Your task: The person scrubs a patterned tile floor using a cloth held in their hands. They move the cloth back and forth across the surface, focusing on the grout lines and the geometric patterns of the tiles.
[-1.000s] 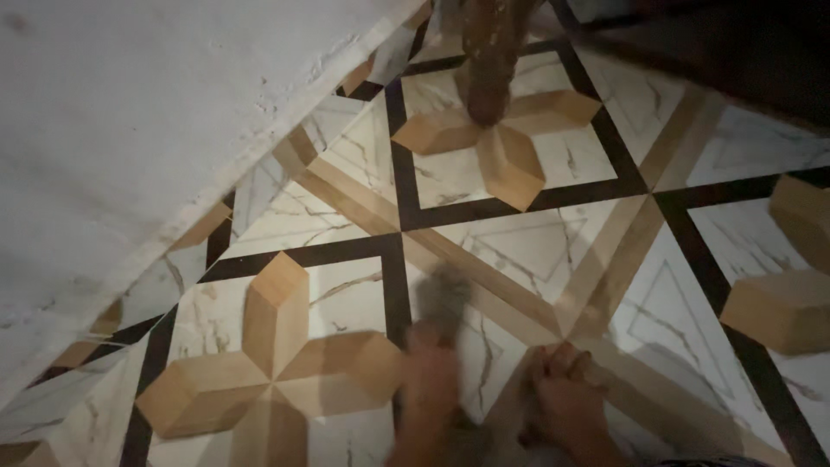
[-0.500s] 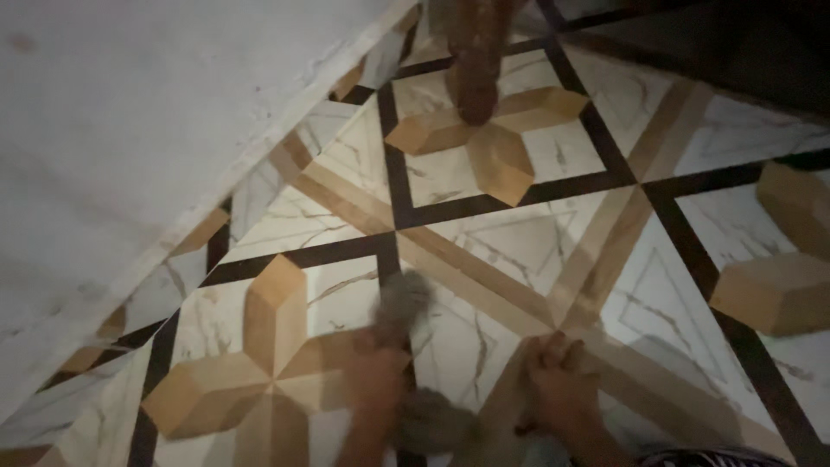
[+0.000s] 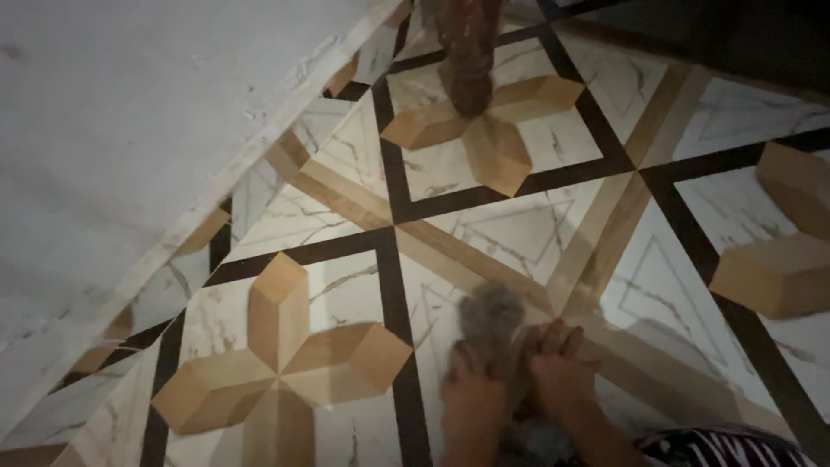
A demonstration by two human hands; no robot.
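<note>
Grey cloth (image 3: 491, 313): lies flat on the floor (image 3: 519, 229) at about 6 o'clock in the head view, low in the frame, on a white marbled tile beside a tan diagonal band. Its far end shows clear of the hands; the near part is covered.

Left hand (image 3: 472, 399): pressed down on the cloth's near left part, fingers (image 3: 460, 361) laid flat and together. Blur prevents saying whether they grip the fabric.

Right hand (image 3: 562, 374): just beside the left at 5 o'clock, fingers stretched forward, resting on the cloth's right edge; no curl around the fabric can be made out.

A striped sleeve (image 3: 718, 448) shows at 4 o'clock, at the bottom edge.

A turned wooden furniture leg (image 3: 467, 56) stands at 12 o'clock on a tan star motif. A pale wall (image 3: 112, 130) with its skirting runs from 8 to 11 o'clock.
</note>
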